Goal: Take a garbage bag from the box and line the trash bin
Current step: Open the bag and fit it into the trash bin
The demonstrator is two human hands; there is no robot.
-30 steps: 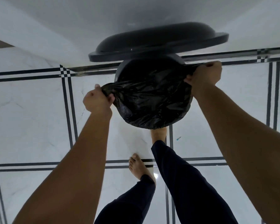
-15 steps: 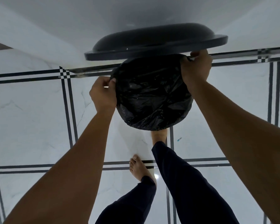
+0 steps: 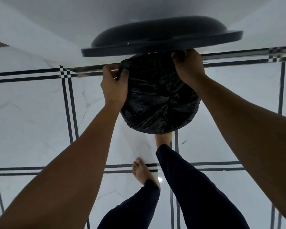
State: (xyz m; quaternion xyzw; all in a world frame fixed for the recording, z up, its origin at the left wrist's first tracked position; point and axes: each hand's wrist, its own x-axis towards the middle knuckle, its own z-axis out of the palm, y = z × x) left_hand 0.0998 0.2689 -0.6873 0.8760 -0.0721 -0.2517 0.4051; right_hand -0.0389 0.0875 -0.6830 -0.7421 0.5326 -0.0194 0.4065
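Down at the bottom of the frame stand the person's dark-trousered legs and one bare foot [image 3: 143,172] on the pale tiled floor [image 3: 31,121], the other foot [image 3: 163,140] partly hidden under the bin, it seems on a pedal, though the pedal itself is out of sight. Both bare forearms run up from the lower corners toward the middle. There the garbage bag [image 3: 158,103] fills the centre of the frame, a black crinkled film already stretched across the mouth of the trash bin [image 3: 199,101], of which little more than a sliver of rim shows at the bag's right edge. The left hand [image 3: 114,85], centre left, has its fingers curled and pinching a gathered fold of the bag's edge at the bin's left side. The right hand [image 3: 188,66], upper centre right, is curled over the far right part of the rim with film under it; whether it pinches the film or only presses it down I cannot tell for sure, but the curl suggests a hold. Beyond both hands, across the top of the frame, the black lid [image 3: 155,38] stands raised. The bag should handle as a very light, limp, slippery sheet with no stiffness of its own: it will sag or slide back into the bin unless kept taut, and thin film of this kind can tear if dragged hard over an edge. The best hold is on the hem itself, bunched between thumb and fingers, then rolled outward over the rim bit by bit, opposite sides together.
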